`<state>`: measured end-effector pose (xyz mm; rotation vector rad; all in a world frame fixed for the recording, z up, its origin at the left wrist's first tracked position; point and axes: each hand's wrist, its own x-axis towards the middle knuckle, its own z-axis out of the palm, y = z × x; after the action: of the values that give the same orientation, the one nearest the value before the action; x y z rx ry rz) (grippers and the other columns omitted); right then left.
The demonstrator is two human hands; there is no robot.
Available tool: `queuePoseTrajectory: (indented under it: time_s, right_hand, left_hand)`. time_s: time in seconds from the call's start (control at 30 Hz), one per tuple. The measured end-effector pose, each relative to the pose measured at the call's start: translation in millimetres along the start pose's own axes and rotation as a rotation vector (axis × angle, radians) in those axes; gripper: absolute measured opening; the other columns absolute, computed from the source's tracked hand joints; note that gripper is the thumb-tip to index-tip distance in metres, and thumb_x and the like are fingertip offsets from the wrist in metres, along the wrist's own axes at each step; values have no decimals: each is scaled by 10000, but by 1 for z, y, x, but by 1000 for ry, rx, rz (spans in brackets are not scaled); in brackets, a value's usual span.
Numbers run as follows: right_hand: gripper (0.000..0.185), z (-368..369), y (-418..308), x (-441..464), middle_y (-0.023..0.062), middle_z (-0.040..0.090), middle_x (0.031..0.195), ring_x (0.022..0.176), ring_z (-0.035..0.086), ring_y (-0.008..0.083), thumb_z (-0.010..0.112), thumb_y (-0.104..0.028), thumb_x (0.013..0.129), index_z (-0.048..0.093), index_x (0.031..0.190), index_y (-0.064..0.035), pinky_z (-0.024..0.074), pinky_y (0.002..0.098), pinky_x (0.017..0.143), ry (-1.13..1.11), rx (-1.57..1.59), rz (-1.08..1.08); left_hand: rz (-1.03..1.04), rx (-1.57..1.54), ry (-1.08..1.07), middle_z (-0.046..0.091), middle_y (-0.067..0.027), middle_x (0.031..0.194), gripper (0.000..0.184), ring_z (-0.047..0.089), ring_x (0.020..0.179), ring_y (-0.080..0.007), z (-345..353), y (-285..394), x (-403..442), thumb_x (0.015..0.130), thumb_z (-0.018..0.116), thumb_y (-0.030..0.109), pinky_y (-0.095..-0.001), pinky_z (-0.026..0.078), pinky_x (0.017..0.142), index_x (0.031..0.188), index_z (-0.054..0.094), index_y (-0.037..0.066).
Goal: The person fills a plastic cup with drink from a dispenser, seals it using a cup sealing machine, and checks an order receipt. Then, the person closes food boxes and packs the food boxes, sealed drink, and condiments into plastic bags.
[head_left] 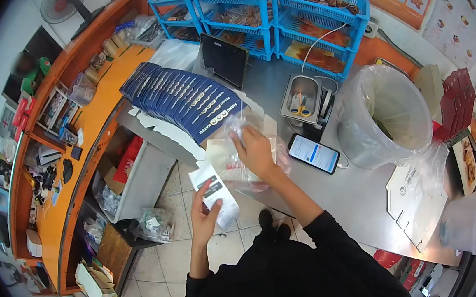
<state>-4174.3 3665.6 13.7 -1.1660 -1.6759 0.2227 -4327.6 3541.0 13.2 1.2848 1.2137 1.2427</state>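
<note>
My left hand (201, 218) pinches a long white printed receipt (224, 206) between thumb and fingers, in front of the counter edge. With closed fingers, my right hand (256, 152) grips the gathered top of a clear plastic bag (279, 158) on the steel counter. Inside the bag is a pale box with reddish print, partly hidden by my hand and the film. A long fanned row of dark blue folded cartons (176, 100) lies just beyond the bag. To the right of the bag rests a lit smartphone (314, 153) with a white cable.
Blue stacked baskets (234, 15) of packets line the back, behind a dark tablet (224, 61). A metal container (301, 99) holds scissors. On the right are a plastic-lined bin (384, 114), a flat white carton (411, 202) and a white bucket (466, 221). An orange shelf counter (93, 115) curves along the left.
</note>
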Motion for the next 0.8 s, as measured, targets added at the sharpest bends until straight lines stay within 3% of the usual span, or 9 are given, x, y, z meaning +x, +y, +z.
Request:
queuePoseTrajectory:
  time_s: [0.13,0.17,0.23,0.33,0.37,0.43,0.57,0.67,0.8]
  right_hand:
    - [153,-42,27,-4,140,573,770,704,528,286,600,-165,694,580,735,-19,407,370,650,-94,115,-21]
    - [112,-56,41,-10,146,566,745,683,522,291,593,-138,694,582,718,-29,410,362,637,34,38,1]
    - [127,-70,87,-37,98,555,710,661,532,190,550,-139,753,561,800,-21,401,293,593,390,135,542]
    - [260,-79,165,-63,85,524,652,609,501,160,534,-247,782,553,802,11,399,282,575,641,-112,662]
    - [260,-77,183,-64,85,524,652,609,501,160,534,-247,782,553,802,11,399,282,575,650,-117,657]
    - [327,-69,209,-57,75,474,557,560,455,153,523,-301,783,563,767,23,391,282,569,426,-133,863]
    - [298,-81,199,-37,1,449,588,518,405,92,493,-343,795,563,762,-56,378,228,511,305,419,1244]
    - [289,-75,183,-48,-13,457,585,489,414,93,508,-356,791,531,716,-77,398,225,469,601,626,1056]
    - [323,-64,167,-91,10,496,599,529,518,110,517,-393,782,501,716,-78,453,229,478,344,511,1088]
  left_hand:
    - [78,171,-323,433,-80,1139,484,465,969,-169,26,13,13,749,523,6,-277,366,833,1201,368,82]
    - [151,376,-526,422,-94,1150,471,473,969,-206,33,13,21,765,509,36,-304,368,842,1207,364,105]
    - [291,454,-723,462,-122,1081,470,464,961,-272,59,19,35,764,499,72,-374,340,863,1210,365,138]
    - [167,414,-934,488,-138,1009,433,454,950,-301,91,33,59,764,492,98,-410,289,906,1183,386,114]
    - [176,411,-940,488,-138,1009,433,454,950,-301,95,26,74,764,492,98,-410,289,906,1183,386,114]
    - [623,693,-761,489,-131,983,384,458,944,-296,98,-5,109,752,500,95,-412,236,954,1129,426,90]
    - [704,728,-647,524,-95,980,342,509,862,-248,76,-18,131,745,519,98,-406,223,964,1082,460,98]
    - [634,694,-730,534,-88,959,340,524,832,-219,63,-18,135,735,537,118,-424,178,987,1068,473,96]
    - [529,614,-794,534,-90,925,275,513,852,-218,49,-24,155,717,571,167,-441,161,983,983,536,111]
